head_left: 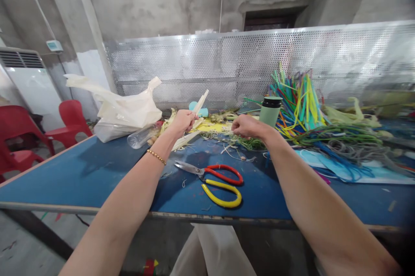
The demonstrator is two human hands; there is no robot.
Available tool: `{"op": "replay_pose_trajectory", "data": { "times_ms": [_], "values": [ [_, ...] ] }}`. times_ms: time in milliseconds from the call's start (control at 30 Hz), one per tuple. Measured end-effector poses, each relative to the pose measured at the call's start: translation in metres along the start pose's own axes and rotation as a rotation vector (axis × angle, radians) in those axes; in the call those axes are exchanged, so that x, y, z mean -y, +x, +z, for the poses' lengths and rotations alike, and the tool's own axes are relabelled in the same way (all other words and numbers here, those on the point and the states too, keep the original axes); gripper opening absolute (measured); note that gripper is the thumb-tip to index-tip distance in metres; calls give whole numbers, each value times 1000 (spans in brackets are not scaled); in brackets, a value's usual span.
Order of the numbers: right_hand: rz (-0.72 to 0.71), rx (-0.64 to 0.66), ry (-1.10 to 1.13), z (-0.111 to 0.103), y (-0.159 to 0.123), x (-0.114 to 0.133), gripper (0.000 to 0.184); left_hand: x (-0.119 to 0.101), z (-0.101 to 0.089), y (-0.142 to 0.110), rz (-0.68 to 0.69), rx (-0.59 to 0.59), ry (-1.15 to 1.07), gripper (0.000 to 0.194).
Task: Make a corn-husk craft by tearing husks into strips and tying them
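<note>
My left hand [184, 122] is closed on a bundle of pale, flat strips [201, 101] that look like dried husk and point up and to the right. My right hand [248, 127] is curled shut over a pile of green and pale fibres [214, 134]; its fingertips are partly hidden, and I cannot make out anything in them. Between my forearms lie scissors [205, 172] with one red and one yellow handle, blades pointing left. A green tumbler with a black lid [270, 112] stands just behind my right hand.
On the blue table [81, 172], a white plastic bag [129, 109] and clear bottle [142, 136] sit at left. Colourful strips [304, 103], tangled cords [337, 134] and a light-blue sheet [353, 168] cover the right. A perforated metal panel [194, 64] rises behind. Red chairs [69, 122] stand left.
</note>
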State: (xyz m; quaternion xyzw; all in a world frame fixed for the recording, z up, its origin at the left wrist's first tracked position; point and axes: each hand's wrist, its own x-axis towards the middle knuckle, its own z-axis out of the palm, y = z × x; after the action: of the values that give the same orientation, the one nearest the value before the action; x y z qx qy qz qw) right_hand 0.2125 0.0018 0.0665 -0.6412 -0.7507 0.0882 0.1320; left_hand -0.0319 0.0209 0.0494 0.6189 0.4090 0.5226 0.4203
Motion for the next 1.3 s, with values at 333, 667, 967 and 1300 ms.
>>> {"op": "replay_pose_trajectory", "data": {
  "times_ms": [333,667,967,1300],
  "values": [
    [-155,-348,-226,-20,5,-20,31,0,-1,0,-2,16,-10,20],
    [-290,-250,-51,-29,-14,-5,23,-3,6,-7,-30,27,3,24],
    [-508,-308,186,-23,-23,23,16,2,52,-23,-137,351,-348,24],
    [-303,-1061,63,-42,-17,-9,16,13,52,-20,-377,296,-96,27]
  ]
}}
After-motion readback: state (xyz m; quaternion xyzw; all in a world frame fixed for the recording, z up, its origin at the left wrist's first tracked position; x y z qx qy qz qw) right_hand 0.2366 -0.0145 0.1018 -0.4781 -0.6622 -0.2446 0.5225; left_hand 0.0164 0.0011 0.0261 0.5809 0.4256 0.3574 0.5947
